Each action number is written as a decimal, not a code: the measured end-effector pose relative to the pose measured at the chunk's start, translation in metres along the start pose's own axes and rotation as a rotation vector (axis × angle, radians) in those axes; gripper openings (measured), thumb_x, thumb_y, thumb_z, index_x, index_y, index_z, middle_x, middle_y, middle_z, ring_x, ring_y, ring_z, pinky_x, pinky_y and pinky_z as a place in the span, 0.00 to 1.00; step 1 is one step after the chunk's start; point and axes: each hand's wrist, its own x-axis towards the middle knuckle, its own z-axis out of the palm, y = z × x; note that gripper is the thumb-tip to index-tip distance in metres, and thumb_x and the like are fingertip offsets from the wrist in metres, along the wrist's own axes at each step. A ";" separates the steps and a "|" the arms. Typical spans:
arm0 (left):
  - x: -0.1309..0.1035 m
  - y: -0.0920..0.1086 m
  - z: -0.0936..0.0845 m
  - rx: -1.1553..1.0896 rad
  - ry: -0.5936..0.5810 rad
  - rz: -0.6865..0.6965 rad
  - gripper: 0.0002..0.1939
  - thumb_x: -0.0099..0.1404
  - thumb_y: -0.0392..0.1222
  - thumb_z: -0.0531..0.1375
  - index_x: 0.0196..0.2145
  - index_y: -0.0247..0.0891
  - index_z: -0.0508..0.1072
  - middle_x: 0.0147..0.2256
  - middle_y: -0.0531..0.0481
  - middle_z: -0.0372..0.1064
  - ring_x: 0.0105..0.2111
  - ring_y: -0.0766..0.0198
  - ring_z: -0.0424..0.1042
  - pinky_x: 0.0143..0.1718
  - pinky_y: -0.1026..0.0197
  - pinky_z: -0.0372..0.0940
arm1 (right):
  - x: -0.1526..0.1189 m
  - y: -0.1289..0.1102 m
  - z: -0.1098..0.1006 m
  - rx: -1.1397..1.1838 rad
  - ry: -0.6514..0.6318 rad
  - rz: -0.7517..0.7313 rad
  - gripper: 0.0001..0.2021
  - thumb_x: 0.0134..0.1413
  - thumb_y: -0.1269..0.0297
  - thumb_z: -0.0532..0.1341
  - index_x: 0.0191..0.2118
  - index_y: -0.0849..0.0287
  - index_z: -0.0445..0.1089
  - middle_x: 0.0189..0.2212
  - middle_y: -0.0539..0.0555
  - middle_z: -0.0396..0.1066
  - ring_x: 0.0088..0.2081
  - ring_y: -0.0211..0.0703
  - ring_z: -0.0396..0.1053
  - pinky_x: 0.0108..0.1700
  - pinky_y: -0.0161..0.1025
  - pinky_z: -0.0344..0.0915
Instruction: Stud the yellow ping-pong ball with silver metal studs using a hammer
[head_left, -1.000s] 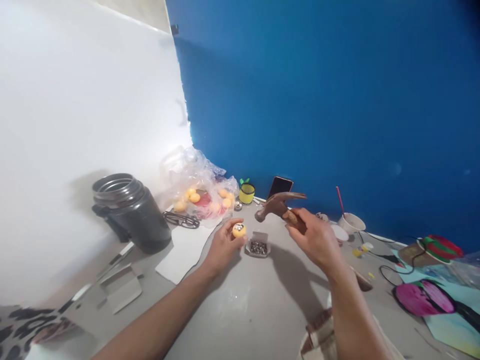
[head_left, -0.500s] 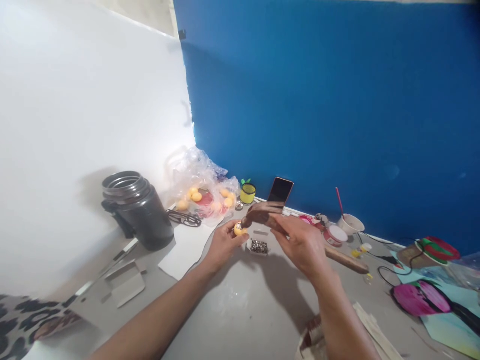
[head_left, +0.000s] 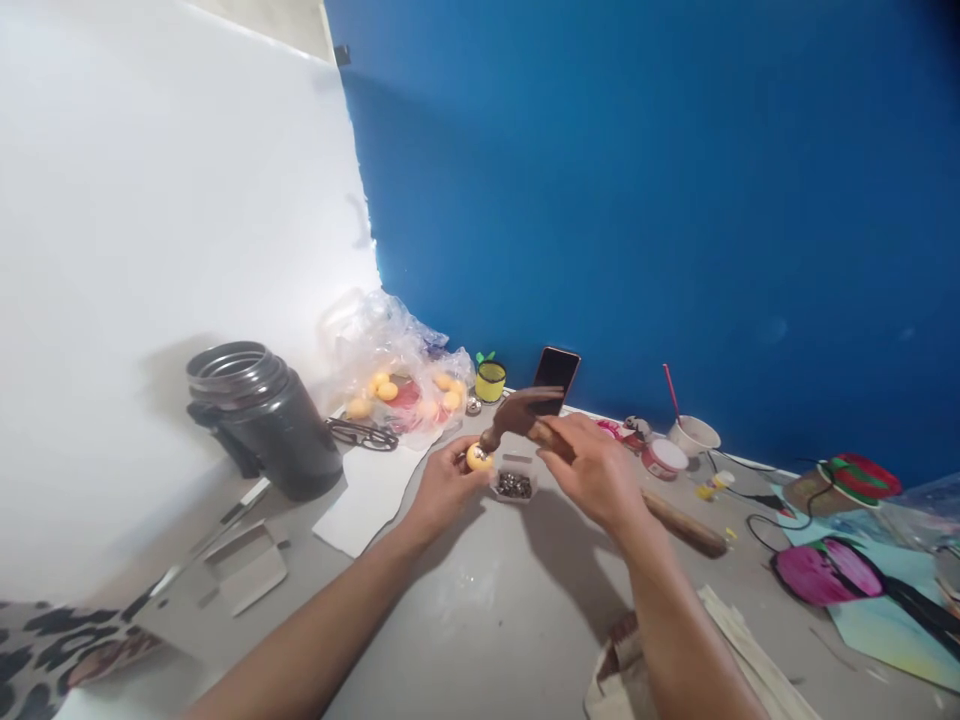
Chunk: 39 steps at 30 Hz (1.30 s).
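Observation:
My left hand (head_left: 444, 484) is closed around a small orange-yellow ball (head_left: 478, 458), which looks like a ping-pong ball. Something silvery shows on the ball's top, too small to make out. In my right hand (head_left: 596, 470) is a claw hammer (head_left: 517, 412), gripped on its wooden handle near the head. The hammer's striking face is just above the ball; I cannot tell whether they touch. Between the hands, on the table, stands a small open box (head_left: 514, 487) of shiny metal bits, possibly tacks.
To the left are a dark wide-mouthed flask (head_left: 274, 430), glasses (head_left: 364, 434) and white paper (head_left: 360, 500). A plastic bag (head_left: 409, 365) with more orange balls lies behind. A phone (head_left: 556, 372) leans at the blue wall. Rightward stand a paper cup (head_left: 694, 436) and a pink painted piece (head_left: 821, 574).
The view has shifted slightly. The hammer head now sits a little higher and more tilted, and more of the box of metal bits shows. Both hands keep their hold.

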 end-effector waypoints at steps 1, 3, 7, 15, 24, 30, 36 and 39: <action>0.000 0.000 0.001 -0.015 0.003 0.010 0.23 0.46 0.40 0.70 0.43 0.36 0.78 0.35 0.51 0.74 0.33 0.63 0.71 0.34 0.63 0.64 | 0.002 0.005 0.000 0.012 -0.015 0.082 0.18 0.58 0.66 0.63 0.54 0.55 0.73 0.47 0.58 0.78 0.46 0.51 0.74 0.45 0.41 0.66; -0.001 0.001 0.003 -0.015 0.017 0.019 0.25 0.45 0.39 0.70 0.45 0.36 0.78 0.36 0.50 0.74 0.34 0.63 0.71 0.36 0.63 0.64 | 0.005 0.017 0.001 0.013 -0.084 0.248 0.21 0.57 0.65 0.64 0.57 0.56 0.71 0.48 0.59 0.78 0.47 0.52 0.74 0.46 0.42 0.65; -0.004 0.004 0.005 0.000 0.015 0.010 0.27 0.47 0.38 0.69 0.48 0.36 0.78 0.41 0.47 0.75 0.38 0.61 0.72 0.38 0.62 0.66 | 0.007 0.044 0.011 -0.098 -0.306 0.440 0.20 0.58 0.65 0.63 0.56 0.58 0.71 0.44 0.60 0.79 0.45 0.52 0.75 0.41 0.39 0.60; -0.009 0.010 0.002 -0.029 -0.012 0.024 0.23 0.53 0.43 0.67 0.47 0.38 0.78 0.37 0.50 0.71 0.34 0.64 0.67 0.35 0.62 0.63 | 0.000 0.065 0.035 -0.033 -0.531 0.486 0.16 0.50 0.66 0.66 0.47 0.55 0.76 0.40 0.55 0.78 0.38 0.45 0.72 0.34 0.36 0.53; -0.004 0.009 0.000 0.003 0.040 -0.006 0.21 0.50 0.42 0.66 0.44 0.37 0.78 0.31 0.54 0.68 0.28 0.66 0.63 0.30 0.63 0.58 | 0.004 0.037 0.025 -0.288 -0.470 0.328 0.10 0.63 0.63 0.60 0.44 0.56 0.77 0.46 0.59 0.78 0.49 0.50 0.71 0.41 0.39 0.58; -0.002 0.005 0.000 0.061 0.036 -0.004 0.21 0.49 0.42 0.66 0.43 0.37 0.78 0.30 0.54 0.69 0.27 0.67 0.63 0.29 0.63 0.59 | 0.005 -0.010 0.037 -0.224 -0.572 0.156 0.08 0.62 0.63 0.61 0.42 0.53 0.78 0.44 0.55 0.80 0.47 0.49 0.74 0.41 0.38 0.60; -0.005 0.006 0.002 0.067 0.031 -0.013 0.18 0.51 0.42 0.66 0.42 0.38 0.78 0.30 0.55 0.69 0.26 0.68 0.62 0.28 0.64 0.59 | -0.002 -0.015 0.059 -0.311 -0.619 0.121 0.11 0.63 0.69 0.57 0.43 0.56 0.77 0.44 0.59 0.79 0.45 0.51 0.75 0.43 0.40 0.62; -0.006 0.007 0.002 0.063 0.025 -0.015 0.18 0.50 0.41 0.66 0.42 0.38 0.78 0.30 0.55 0.69 0.26 0.68 0.63 0.27 0.65 0.59 | -0.003 -0.012 0.061 -0.281 -0.606 0.133 0.11 0.62 0.70 0.57 0.45 0.55 0.76 0.44 0.58 0.78 0.45 0.52 0.75 0.43 0.41 0.62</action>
